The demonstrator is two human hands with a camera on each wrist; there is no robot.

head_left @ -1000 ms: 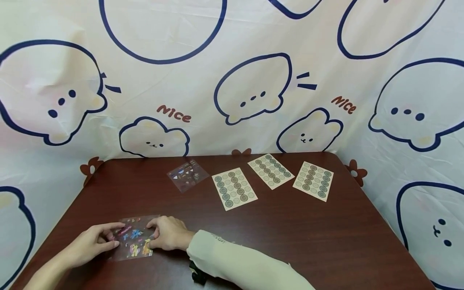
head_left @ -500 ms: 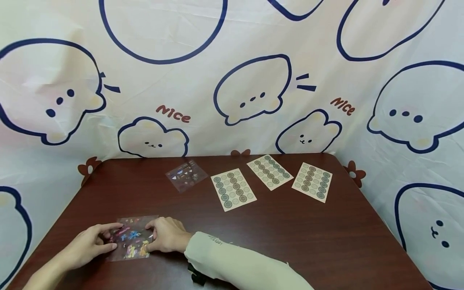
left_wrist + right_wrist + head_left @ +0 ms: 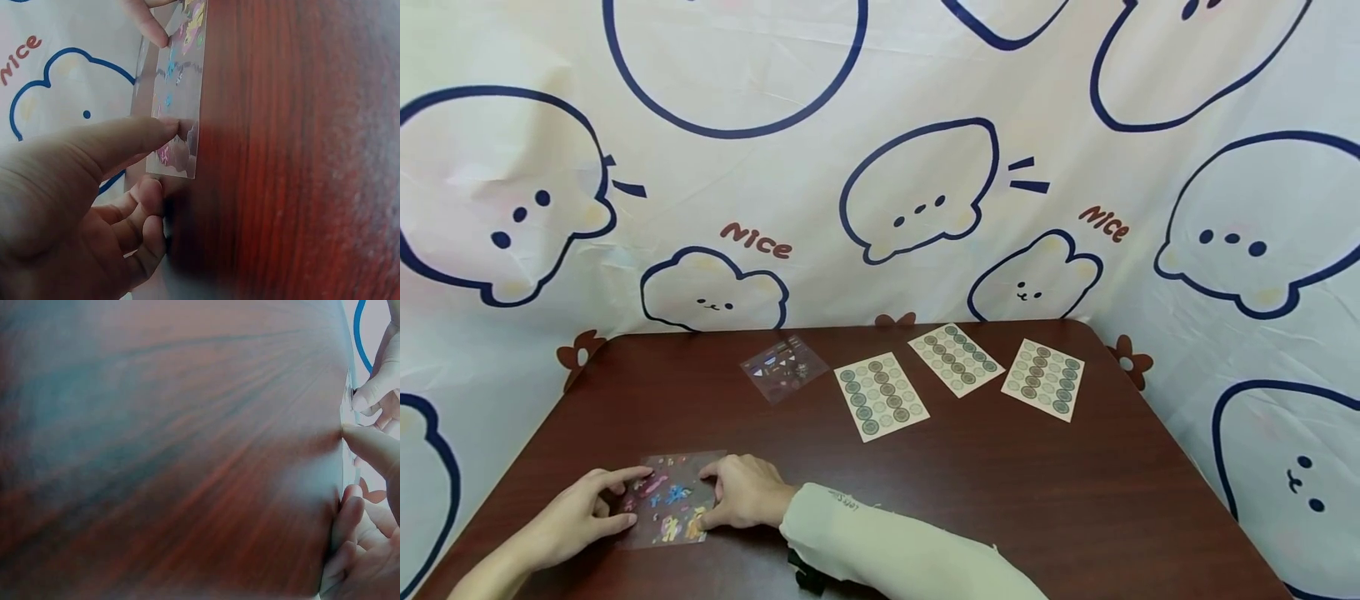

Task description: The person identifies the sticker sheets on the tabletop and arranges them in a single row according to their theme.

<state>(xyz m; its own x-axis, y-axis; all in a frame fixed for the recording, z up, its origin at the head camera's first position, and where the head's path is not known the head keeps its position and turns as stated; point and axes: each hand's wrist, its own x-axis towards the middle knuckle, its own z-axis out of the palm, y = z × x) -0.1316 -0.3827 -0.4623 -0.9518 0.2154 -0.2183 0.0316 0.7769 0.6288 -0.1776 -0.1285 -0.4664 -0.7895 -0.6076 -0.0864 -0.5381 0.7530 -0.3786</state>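
Observation:
A clear sticker sheet with colourful pony-like figures [image 3: 676,493] lies at the front left of the table. My left hand [image 3: 568,518] touches its left side with thumb and index fingertip. From the right, the thumb and index finger of my right hand [image 3: 747,492] rest on the opposite side. In the left wrist view, the left thumb [image 3: 134,134] lies on top of the glossy sheet [image 3: 181,81], while the other fingers bend beside its edge. The right wrist view sees the sheet only edge-on, past the right thumb [image 3: 373,447].
Behind, another clear sticker sheet [image 3: 785,368] lies on the brown table [image 3: 970,500]. Three cream sheets with rows of round stickers, a left one [image 3: 882,397], a middle one [image 3: 957,360] and a right one [image 3: 1043,379], lie farther right. A printed curtain [image 3: 820,283] hangs behind.
The head view has shifted slightly. The left thumb has slid a little toward the near left; both hands stay on the sticker sheet, which keeps about the same place on the table.

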